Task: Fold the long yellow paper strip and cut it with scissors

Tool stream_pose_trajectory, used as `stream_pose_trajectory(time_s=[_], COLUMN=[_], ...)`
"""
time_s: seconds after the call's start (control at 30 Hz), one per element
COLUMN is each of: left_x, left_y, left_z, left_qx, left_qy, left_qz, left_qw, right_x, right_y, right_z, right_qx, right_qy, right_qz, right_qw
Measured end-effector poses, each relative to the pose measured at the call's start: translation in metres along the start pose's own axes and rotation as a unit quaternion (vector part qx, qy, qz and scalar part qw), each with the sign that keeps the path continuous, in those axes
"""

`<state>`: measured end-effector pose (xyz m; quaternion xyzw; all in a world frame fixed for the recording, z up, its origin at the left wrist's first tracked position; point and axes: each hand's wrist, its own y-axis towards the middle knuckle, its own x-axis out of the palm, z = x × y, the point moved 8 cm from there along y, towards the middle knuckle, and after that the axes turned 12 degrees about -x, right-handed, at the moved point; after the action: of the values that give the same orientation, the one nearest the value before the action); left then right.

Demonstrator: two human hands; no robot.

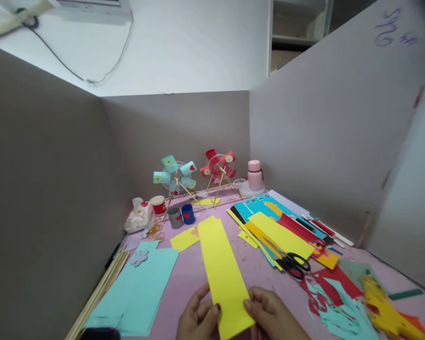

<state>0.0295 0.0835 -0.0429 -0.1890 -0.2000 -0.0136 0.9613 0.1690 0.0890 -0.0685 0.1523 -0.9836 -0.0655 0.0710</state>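
Observation:
A long yellow paper strip lies lengthwise on the pink table, running away from me. My left hand pinches its near left edge, thumb on top. On the near right edge, my right hand holds the strip the same way, thumb pressed on the paper. Both hands sit at the bottom of the view, fingers curled under the strip.
Light blue paper sheets and wooden sticks lie left. Black-handled scissors rest on a stack of coloured paper at right, with paper scraps nearby. Two paper windmills, small cups and a pink bottle stand at the back. Grey partition walls enclose the table.

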Motion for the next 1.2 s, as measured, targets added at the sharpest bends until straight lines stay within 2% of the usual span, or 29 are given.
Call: stream_pose_trajectory(time_s=[0.17, 0.27, 0.37, 0.6, 0.9, 1.1, 1.2], left_x=[0.004, 0.006, 0.010, 0.019, 0.027, 0.024, 0.023], left_y=[-0.009, -0.010, -0.011, -0.015, -0.020, -0.020, -0.018], left_z=[0.002, -0.002, -0.005, -0.008, -0.010, -0.011, -0.010], left_qx=[-0.004, -0.020, -0.038, -0.088, -0.102, -0.107, -0.092], left_qy=[0.021, 0.030, 0.044, -0.013, -0.049, -0.035, -0.001], left_qz=[-0.002, -0.007, -0.025, -0.062, -0.062, -0.059, -0.067], left_qw=[1.000, 0.999, 0.998, 0.994, 0.992, 0.992, 0.993], right_x=[0.001, 0.002, -0.001, -0.004, 0.002, 0.002, -0.002], right_y=[-0.007, -0.008, -0.009, -0.010, -0.013, -0.012, -0.013], right_z=[-0.007, -0.018, -0.018, -0.014, -0.012, -0.013, -0.020], right_qx=[0.014, 0.001, 0.017, 0.042, 0.067, 0.072, 0.053], right_qy=[0.048, 0.092, 0.097, 0.101, 0.128, 0.145, 0.134], right_qz=[-0.012, -0.006, 0.008, 0.024, 0.020, 0.029, 0.048], right_qw=[0.999, 0.996, 0.995, 0.994, 0.989, 0.986, 0.988])
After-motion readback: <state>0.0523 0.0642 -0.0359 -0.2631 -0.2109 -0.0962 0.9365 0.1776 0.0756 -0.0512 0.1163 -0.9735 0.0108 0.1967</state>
